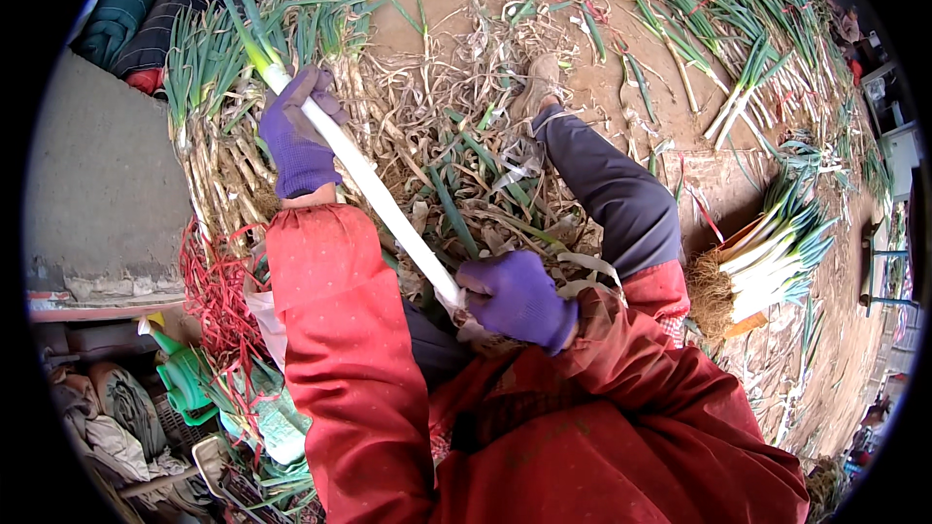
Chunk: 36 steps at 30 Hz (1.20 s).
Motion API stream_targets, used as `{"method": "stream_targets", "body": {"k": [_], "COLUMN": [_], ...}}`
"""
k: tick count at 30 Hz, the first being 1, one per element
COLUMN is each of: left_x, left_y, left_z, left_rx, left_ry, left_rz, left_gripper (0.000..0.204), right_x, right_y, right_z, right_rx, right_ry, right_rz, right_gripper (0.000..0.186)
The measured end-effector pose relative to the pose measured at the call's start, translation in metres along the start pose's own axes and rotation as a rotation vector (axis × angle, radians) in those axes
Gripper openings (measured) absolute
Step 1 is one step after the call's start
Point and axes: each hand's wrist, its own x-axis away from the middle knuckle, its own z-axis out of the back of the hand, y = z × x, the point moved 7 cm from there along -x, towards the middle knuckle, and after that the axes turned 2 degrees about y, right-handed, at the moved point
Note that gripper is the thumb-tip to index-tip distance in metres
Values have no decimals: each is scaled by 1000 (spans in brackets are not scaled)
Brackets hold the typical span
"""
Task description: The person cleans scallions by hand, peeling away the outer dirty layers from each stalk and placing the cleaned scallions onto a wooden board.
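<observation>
A long green onion (364, 178) with a white shaft and green leaves slants across the space before me. My left hand (299, 131), in a purple glove, is closed round its upper shaft, just below the leaves. Down at the root end, my right hand (521, 299), in the same kind of glove, is closed with the fingers curled against the base. Some pale, loose peel hangs by that hand; the roots are mostly hidden. Dry peeled leaves (456, 170) lie in a heap under the onion.
Unpeeled green onions (218, 160) lie in a row at the left beside red strips (225, 291). A bundle of cleaned onions (762, 272) rests at the right. More onions (738, 0) cover the far right ground. A green plastic container (186, 380) stands lower left, near rolled quilts (146, 0) farther back.
</observation>
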Motion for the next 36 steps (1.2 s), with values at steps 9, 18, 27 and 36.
{"method": "stream_targets", "body": {"k": [9,18,27,36], "left_x": [2,-19,9,23], "left_y": [-19,2,12,-72], "left_z": [0,25,-22,-166], "left_rx": [35,55,35,-299], "left_ry": [-86,-61,-71,-385], "left_rz": [95,95,6,-90], "left_gripper": [9,14,10,27], "right_x": [30,48,7,8], "right_y": [-47,20,20,53], "right_z": [50,53,-22,-54], "right_rx": [219,-463,-801,-350], "right_ry": [-37,-162,-396,-122], "right_rz": [276,-260,-356,-209], "right_gripper": [17,25,21,19]}}
